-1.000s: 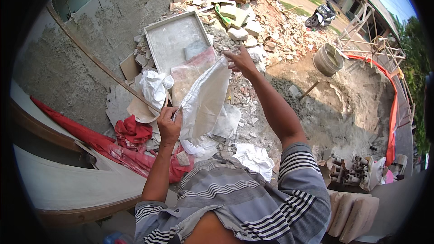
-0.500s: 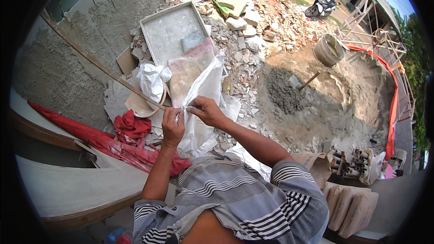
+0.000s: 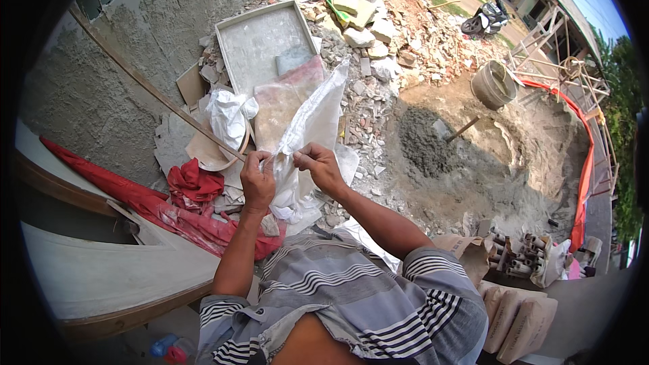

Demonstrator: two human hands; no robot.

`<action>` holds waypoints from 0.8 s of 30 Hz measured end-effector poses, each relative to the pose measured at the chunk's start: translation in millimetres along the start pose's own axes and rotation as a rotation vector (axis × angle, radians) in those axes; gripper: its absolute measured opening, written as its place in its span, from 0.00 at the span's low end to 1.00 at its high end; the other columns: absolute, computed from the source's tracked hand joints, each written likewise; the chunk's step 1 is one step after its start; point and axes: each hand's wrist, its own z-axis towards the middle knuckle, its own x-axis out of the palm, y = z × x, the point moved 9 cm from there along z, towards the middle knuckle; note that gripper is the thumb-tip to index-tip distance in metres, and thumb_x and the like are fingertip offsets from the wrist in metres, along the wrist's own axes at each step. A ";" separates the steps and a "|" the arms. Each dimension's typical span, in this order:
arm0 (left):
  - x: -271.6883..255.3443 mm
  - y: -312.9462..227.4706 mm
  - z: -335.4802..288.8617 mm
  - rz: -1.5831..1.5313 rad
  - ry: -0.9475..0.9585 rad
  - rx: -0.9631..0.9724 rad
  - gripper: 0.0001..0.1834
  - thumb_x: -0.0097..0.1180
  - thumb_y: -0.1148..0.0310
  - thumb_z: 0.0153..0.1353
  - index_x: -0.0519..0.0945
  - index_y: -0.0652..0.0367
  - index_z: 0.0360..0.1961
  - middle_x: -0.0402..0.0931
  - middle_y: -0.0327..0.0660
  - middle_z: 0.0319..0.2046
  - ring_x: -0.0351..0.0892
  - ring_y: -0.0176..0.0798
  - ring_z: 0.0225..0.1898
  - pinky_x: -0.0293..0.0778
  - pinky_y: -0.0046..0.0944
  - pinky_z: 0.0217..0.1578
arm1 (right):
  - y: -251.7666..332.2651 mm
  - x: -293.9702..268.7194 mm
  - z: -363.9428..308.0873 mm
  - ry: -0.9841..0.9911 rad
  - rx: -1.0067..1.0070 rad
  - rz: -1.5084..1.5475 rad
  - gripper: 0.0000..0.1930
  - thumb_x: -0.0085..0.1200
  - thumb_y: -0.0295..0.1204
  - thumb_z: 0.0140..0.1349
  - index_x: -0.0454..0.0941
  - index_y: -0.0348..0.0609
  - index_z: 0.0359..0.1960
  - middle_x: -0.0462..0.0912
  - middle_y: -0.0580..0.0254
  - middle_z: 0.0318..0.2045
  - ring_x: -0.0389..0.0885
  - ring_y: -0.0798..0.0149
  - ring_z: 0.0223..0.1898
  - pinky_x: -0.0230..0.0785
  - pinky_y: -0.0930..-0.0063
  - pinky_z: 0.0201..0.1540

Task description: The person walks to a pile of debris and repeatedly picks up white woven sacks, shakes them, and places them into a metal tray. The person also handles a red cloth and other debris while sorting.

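A white woven sack (image 3: 316, 111) hangs in front of me, its gathered upper edge between my two hands. My left hand (image 3: 257, 184) is closed in a pinch at the sack's left edge, where thin pale strands show. To the right, my right hand (image 3: 322, 167) pinches the same sack with thumb and forefinger. A long thin wooden strip (image 3: 145, 84) slants down from the upper left and its near end meets my left fingers; I cannot tell whether they grip it. Beneath the sack lies a stained, reddish-white sheet (image 3: 287, 98).
A shallow grey tray (image 3: 233, 61) leans on rubble (image 3: 405, 34) by the rough wall. Red cloth (image 3: 196, 186) and a crumpled white bag (image 3: 228, 118) lie left. Wet mortar (image 3: 426, 142), a wooden handle (image 3: 465, 127) and a bucket (image 3: 493, 86) are right. Paper bags (image 3: 524, 321) stand nearer.
My right hand has moved a little to the right, widening the gap between the hands. The sack's top has swung right. My left hand stays almost in place.
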 end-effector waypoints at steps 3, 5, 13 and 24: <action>1.2 -7.3 0.9 0.007 -0.026 0.036 0.06 0.59 0.74 0.62 0.74 0.65 0.36 0.74 0.49 0.31 0.77 0.56 0.34 0.73 0.48 0.37 | 17.1 2.9 -2.0 -0.032 -0.077 -0.150 0.10 0.61 0.32 0.65 0.77 0.38 0.37 0.82 0.65 0.30 0.76 0.74 0.32 0.70 0.77 0.36; 3.4 -11.8 -1.6 0.006 -0.047 0.067 0.06 0.58 0.73 0.63 0.74 0.64 0.35 0.74 0.48 0.30 0.77 0.54 0.33 0.72 0.47 0.37 | 29.7 3.9 -5.5 -0.093 -0.135 -0.339 0.15 0.64 0.36 0.62 0.77 0.35 0.37 0.82 0.61 0.29 0.79 0.69 0.33 0.72 0.74 0.36; 22.1 -3.5 -12.8 -0.020 0.035 0.076 0.05 0.57 0.76 0.63 0.73 0.65 0.37 0.74 0.50 0.32 0.77 0.57 0.35 0.73 0.49 0.37 | 28.1 16.7 1.8 -0.068 -0.172 -0.575 0.13 0.61 0.34 0.59 0.78 0.34 0.33 0.81 0.51 0.31 0.82 0.55 0.30 0.74 0.65 0.34; 22.7 15.7 -6.0 0.043 0.040 0.059 0.05 0.57 0.76 0.64 0.75 0.65 0.38 0.78 0.51 0.33 0.80 0.55 0.36 0.75 0.47 0.37 | 30.2 22.3 22.3 -0.152 -0.372 -1.000 0.11 0.57 0.32 0.61 0.70 0.39 0.36 0.77 0.48 0.32 0.78 0.42 0.33 0.70 0.53 0.34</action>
